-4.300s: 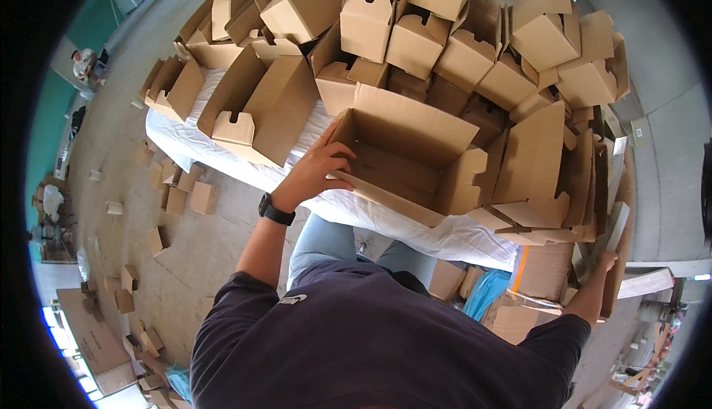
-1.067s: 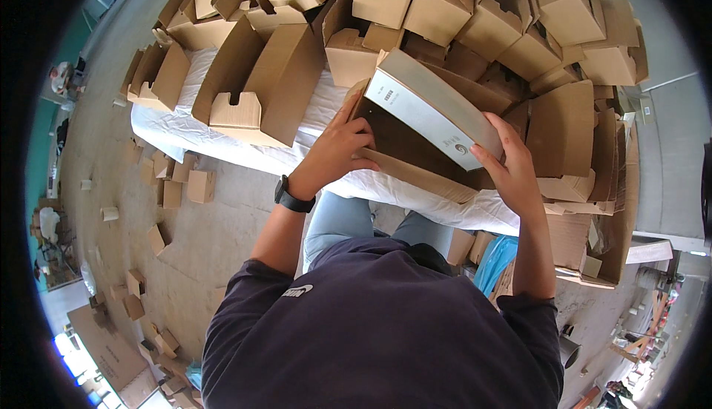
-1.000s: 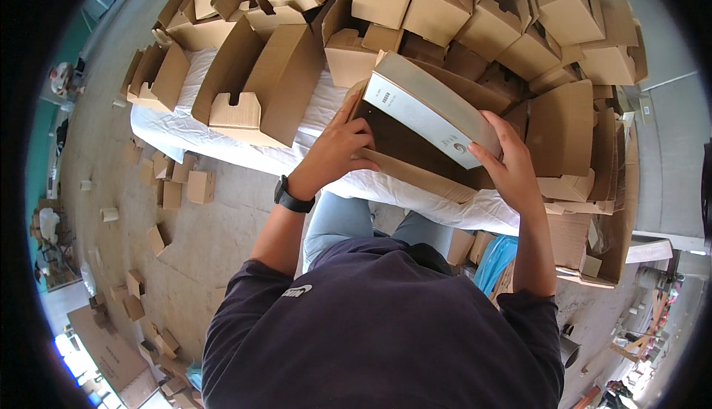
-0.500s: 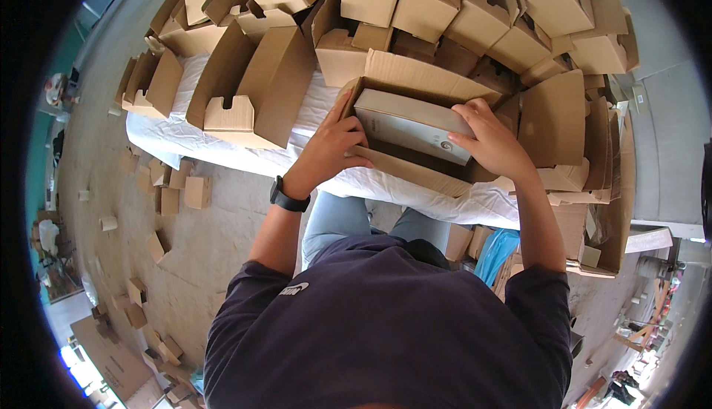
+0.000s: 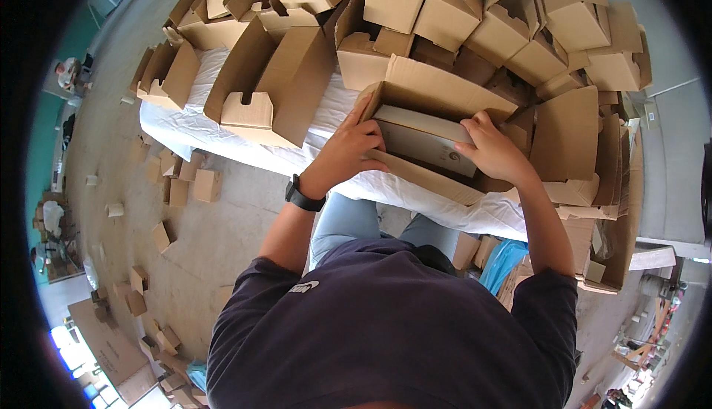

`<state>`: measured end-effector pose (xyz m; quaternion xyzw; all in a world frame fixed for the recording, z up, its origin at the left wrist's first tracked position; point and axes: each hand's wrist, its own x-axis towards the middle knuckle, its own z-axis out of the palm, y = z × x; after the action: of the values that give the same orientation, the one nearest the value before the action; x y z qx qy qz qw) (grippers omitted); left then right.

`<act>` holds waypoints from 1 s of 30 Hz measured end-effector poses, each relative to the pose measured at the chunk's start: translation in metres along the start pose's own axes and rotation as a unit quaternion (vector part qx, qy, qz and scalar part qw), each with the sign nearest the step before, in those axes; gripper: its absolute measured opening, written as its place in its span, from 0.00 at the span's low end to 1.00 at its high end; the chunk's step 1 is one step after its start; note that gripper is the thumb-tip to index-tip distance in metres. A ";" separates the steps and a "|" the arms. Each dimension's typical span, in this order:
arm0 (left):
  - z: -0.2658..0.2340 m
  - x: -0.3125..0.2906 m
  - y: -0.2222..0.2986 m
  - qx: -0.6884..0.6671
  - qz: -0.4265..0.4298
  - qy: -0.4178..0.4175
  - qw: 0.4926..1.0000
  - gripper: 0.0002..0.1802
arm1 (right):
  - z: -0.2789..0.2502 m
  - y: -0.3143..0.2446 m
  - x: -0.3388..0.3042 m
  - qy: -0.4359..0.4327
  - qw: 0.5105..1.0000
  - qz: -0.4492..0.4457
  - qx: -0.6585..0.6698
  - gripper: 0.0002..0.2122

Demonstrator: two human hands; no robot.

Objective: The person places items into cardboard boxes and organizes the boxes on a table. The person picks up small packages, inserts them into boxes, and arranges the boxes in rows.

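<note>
A flat grey box (image 5: 423, 144) lies inside an open brown cardboard carton (image 5: 449, 90) on the cloth-covered table. My right hand (image 5: 495, 149) holds the grey box at its right end, thumb on the near face and fingers over the top edge. At the carton's left end, my left hand (image 5: 354, 148) is closed around the cardboard, one finger up along the end wall and the thumb by the near flap. Some left fingertips reach inside beside the grey box. The carton's bottom is hidden.
Several open cardboard cartons (image 5: 282, 83) stand left of the work, and more are piled behind (image 5: 452, 16) and at the right. A white cloth (image 5: 222, 131) covers the table. Small cartons (image 5: 208, 185) lie on the floor at left. A person (image 5: 68, 73) is far left.
The grey box sits lower in the carton, and my right hand has gone down with it. My left hand keeps its place at the carton's end. The whole view has shifted slightly.
</note>
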<state>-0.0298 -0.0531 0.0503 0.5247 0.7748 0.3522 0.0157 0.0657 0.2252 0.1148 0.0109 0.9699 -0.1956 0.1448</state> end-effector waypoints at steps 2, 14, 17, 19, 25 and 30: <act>0.001 0.001 -0.001 -0.001 0.005 -0.001 1.000 0.13 | 0.003 0.009 0.000 -0.006 1.000 -0.008 0.001 0.18; 0.004 0.005 -0.004 0.017 0.010 0.002 1.000 0.18 | -0.002 0.008 0.011 -0.078 0.994 0.048 -0.055 0.21; 0.005 0.003 -0.003 0.011 0.003 0.007 1.000 0.18 | -0.011 -0.002 -0.002 -0.042 0.997 0.052 -0.041 0.20; 0.005 0.004 -0.003 0.017 0.003 0.003 1.000 0.18 | -0.011 -0.001 -0.009 -0.003 0.999 0.038 -0.016 0.19; 0.002 0.006 0.001 0.006 -0.012 -0.007 1.000 0.15 | -0.010 0.006 -0.030 0.254 0.948 -0.092 0.167 0.13; 0.001 0.005 0.006 0.010 -0.027 -0.017 0.999 0.15 | 0.004 -0.014 -0.052 0.438 0.869 -0.062 0.220 0.13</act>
<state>-0.0269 -0.0471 0.0547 0.5099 0.7917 0.3348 0.0334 0.1160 0.2121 0.1313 0.0669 0.8644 -0.3874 -0.3134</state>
